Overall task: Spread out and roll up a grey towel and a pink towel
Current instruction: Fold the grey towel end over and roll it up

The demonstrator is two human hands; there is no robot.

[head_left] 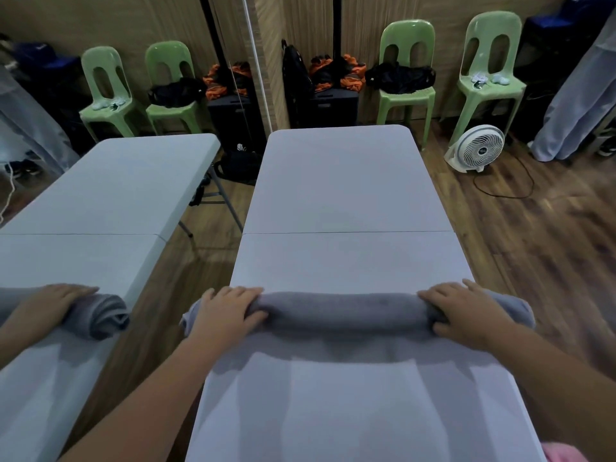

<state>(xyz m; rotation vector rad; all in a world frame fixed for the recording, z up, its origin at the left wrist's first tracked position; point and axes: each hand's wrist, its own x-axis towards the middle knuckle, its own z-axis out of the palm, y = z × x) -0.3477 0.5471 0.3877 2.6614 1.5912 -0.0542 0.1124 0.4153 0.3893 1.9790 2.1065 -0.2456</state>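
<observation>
The grey towel (343,310) lies as a tight roll across the width of the white folding table (340,181), near its front half. My left hand (226,311) sits over the roll's left end, fingers curved over the top and thumb on the near side. At the right end my right hand (463,315) holds the roll the same way. A corner of the pink towel (563,453) shows at the bottom right edge of the view; the rest of it is out of frame.
A wall mirror (100,195) on the left repeats the table, the roll and one hand. Beyond the table's far end stand green plastic chairs (406,78) with bags. A white floor fan (478,148) and its cable sit on the wooden floor at the right.
</observation>
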